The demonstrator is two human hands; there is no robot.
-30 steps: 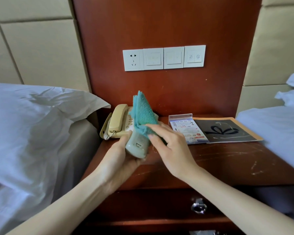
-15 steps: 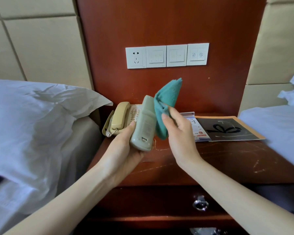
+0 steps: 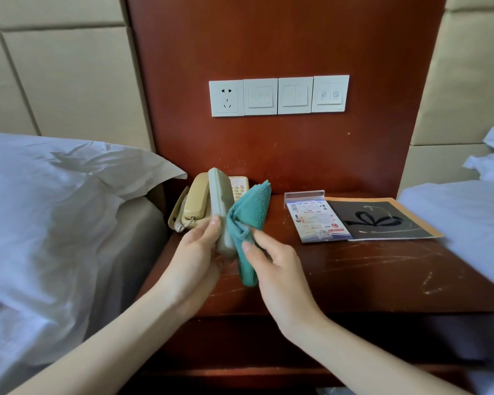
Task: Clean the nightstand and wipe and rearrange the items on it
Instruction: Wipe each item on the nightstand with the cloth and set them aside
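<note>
The remote (image 3: 221, 201), a slim, round-edged slab of pale grey-green plastic, is held upright above the front left of the nightstand (image 3: 354, 269), its narrow edge turned to the camera. It is gripped low down by the left hand (image 3: 194, 258), the thumb curled over the near edge and the fingers hidden behind. A teal cloth (image 3: 250, 215), nubby terry folded into a thick wedge, is laid against the remote's right face. It is pinched between the thumb and curled fingers of the right hand (image 3: 277, 269).

The nightstand's glossy red-brown wood is seen to be scored with pale scratches. At the back left a beige plastic telephone (image 3: 196, 201) is seated, its handset in the cradle. To the right a printed leaflet (image 3: 315, 220) is laid flat, just beside a matte dark folder (image 3: 382, 220) edged in orange.
</note>
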